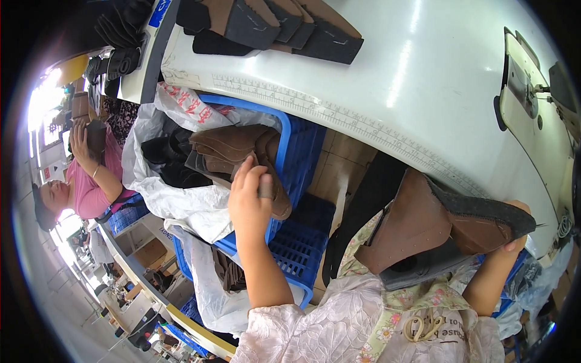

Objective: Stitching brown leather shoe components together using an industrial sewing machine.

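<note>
My left hand reaches over a pile of brown leather shoe-upper pieces and touches the top of it, a ring on one finger. Its fingers are loosely bent and apart; the thumb is hidden. The pile lies in a blue plastic basket lined with a white plastic bag. At the right, my right hand grips a brown leather shoe upper with a black edge by its far end. Most of those fingers are behind the leather. Dark material shows beneath the upper, against my apron.
A white worktable with a printed ruler edge spans the top. More brown and black pieces lie on it at the left; a sewing machine stands at the right. A second blue basket is below. A co-worker in pink sits at left.
</note>
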`<state>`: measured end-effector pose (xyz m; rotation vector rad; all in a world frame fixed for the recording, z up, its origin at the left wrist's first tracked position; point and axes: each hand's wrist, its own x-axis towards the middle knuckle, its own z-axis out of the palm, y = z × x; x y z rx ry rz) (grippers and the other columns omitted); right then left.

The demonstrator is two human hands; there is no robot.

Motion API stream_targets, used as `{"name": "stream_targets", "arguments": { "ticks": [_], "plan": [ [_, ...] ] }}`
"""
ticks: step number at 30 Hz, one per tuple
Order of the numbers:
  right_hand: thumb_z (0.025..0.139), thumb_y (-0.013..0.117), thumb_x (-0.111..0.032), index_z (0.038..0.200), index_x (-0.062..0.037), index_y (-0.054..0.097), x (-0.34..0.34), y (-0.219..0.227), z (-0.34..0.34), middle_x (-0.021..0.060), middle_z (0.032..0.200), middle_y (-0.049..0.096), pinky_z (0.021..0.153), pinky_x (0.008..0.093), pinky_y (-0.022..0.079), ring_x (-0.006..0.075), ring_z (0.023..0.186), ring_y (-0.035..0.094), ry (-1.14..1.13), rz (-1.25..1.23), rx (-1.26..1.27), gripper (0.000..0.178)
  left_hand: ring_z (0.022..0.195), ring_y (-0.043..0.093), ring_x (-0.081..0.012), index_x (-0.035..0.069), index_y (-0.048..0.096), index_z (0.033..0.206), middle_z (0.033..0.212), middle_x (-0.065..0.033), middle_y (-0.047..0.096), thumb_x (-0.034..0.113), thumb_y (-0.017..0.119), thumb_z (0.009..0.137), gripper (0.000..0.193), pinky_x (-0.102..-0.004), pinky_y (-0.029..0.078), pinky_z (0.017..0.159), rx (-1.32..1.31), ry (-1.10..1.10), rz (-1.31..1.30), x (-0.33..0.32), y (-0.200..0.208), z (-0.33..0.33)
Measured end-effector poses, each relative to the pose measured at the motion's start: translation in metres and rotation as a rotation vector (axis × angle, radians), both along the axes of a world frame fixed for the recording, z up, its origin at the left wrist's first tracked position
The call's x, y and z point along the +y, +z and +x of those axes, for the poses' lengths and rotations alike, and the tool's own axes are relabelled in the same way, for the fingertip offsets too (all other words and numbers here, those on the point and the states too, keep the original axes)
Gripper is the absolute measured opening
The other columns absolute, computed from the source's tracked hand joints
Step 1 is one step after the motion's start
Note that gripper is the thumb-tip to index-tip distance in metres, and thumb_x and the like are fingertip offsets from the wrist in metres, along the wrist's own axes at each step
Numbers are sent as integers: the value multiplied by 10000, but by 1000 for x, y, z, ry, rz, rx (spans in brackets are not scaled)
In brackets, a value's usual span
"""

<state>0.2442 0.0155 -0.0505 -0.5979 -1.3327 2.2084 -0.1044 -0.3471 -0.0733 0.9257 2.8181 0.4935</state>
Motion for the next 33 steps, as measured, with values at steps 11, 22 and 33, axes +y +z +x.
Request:
{"name": "stream_targets", "arguments": {
  "ticks": [11,22,33],
  "plan": [
    [591,992,-139,638,-30,663,9,-18,15,28,589,580,459,288,393,146,485,509,108,-16,126,349,1337,526,-258,-19,590,1183,1447,-189,549,-110,487,867,344,-361,410,1096,-522,266,507,-32,-6,-17],
    [565,988,-87,632,-33,664,5,-7,3,42,605,593,460,294,372,139,493,497,101,-106,126,335,1089,654,-247,-64,550,1238,1201,-194,647,-43,461,877,372,-336,533,975,-813,571,1025,-65,-22,-34],
    [593,944,-4,665,-29,707,15,-18,8,67,603,613,476,311,386,179,491,531,203,-138,231,250,1005,685,-264,-57,564,1209,1143,-193,660,-52,459,857,366,-364,585,912,-836,616,1056,-65,-21,-38]
  ]
}}
